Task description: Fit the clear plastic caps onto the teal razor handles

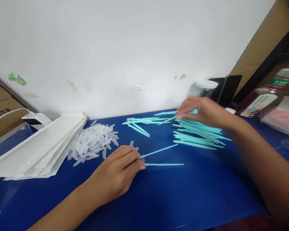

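My left hand (pixel 125 168) is closed around two slim turquoise sticks that look like eyebrow razors (pixel 162 164), their thin ends fanning out to the right. A small translucent piece shows beside its fingertips. Above the right-hand pile of turquoise sticks (pixel 197 136), my right hand (pixel 195 110) pinches one more stick (pixel 167 121), which slants down to the left. A smaller loose group of the same sticks (pixel 141 121) lies left of that hand, near the wall. Many translucent blade caps (pixel 92 142) are heaped beyond my left hand.
White padded envelopes (pixel 36 147) are stacked at the left beside a small white device (pixel 37 120) with a cable. Against the wall stand a white-lidded jar (pixel 205 86) and dark panels (pixel 230 89). A bottle (pixel 262 99) and a pink package (pixel 283 118) occupy the right side of the blue tabletop (pixel 173 199).
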A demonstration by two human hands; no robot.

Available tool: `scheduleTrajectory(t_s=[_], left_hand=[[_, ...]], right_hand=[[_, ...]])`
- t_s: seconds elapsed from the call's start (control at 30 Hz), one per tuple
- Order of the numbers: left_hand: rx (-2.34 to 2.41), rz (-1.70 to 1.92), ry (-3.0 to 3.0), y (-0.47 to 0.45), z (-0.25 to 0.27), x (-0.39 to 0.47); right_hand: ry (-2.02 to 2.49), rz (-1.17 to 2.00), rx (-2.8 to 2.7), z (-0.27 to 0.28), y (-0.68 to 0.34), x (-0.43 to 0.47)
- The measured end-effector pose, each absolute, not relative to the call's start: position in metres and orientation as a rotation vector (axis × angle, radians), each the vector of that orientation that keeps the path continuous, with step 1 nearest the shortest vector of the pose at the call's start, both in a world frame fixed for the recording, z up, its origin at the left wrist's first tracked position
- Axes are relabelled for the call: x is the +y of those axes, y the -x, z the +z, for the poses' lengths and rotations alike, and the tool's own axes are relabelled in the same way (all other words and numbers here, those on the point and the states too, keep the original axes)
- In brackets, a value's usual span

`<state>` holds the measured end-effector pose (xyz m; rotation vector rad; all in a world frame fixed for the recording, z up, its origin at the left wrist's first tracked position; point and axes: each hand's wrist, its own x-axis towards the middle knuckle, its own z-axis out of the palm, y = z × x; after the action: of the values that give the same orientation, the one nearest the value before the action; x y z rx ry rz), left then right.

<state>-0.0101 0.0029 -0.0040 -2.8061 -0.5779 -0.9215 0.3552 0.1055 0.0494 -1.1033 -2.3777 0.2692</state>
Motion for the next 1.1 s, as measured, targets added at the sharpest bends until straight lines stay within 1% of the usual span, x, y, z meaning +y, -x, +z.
scheduleTrajectory(t_s=[0.07,0.23,0.43,0.6,0.67,0.77,0.8,0.87,0.93,1.0,1.1], left_hand=[[-0.634,-0.981,2.777,0.012,-0.008,0.006],[-0.751,-1.117,2.676,0.017,-0.014,0.013],[-0.785,-1.142,2.707,0.017,-0.013,0.014],[-0.817,-1.135,2.715,0.015,-0.014,0.014],[-0.817,-1.134,2.707,0.015,-0.014,0.015],[-0.821,-1.109,2.696,0.016,-0.014,0.015],[-0.823,-1.100,2.690,0.017,-0.015,0.016],[-0.832,-1.082,2.685,0.018,-0.016,0.016],[-0.841,-1.068,2.686,0.018,-0.017,0.017],[-0.852,-1.053,2.691,0.019,-0.019,0.017],[-0.846,-1.030,2.701,0.019,-0.020,0.017]], right_hand=[[1.222,0.094,-2.369,0.051,-0.378,0.111],[1.460,-0.060,-2.242,0.052,-0.424,0.115],[1.737,0.075,-2.181,0.052,-0.454,0.115],[1.778,0.190,-2.231,0.053,-0.451,0.113],[1.717,0.188,-2.221,0.055,-0.436,0.109],[1.494,0.126,-2.126,0.056,-0.394,0.097],[1.369,0.143,-2.104,0.056,-0.376,0.091],[1.121,0.274,-2.212,0.053,-0.340,0.076],[0.912,0.330,-2.325,0.048,-0.308,0.060],[0.790,0.299,-2.437,0.040,-0.285,0.047],[0.718,0.149,-2.570,0.028,-0.269,0.039]])
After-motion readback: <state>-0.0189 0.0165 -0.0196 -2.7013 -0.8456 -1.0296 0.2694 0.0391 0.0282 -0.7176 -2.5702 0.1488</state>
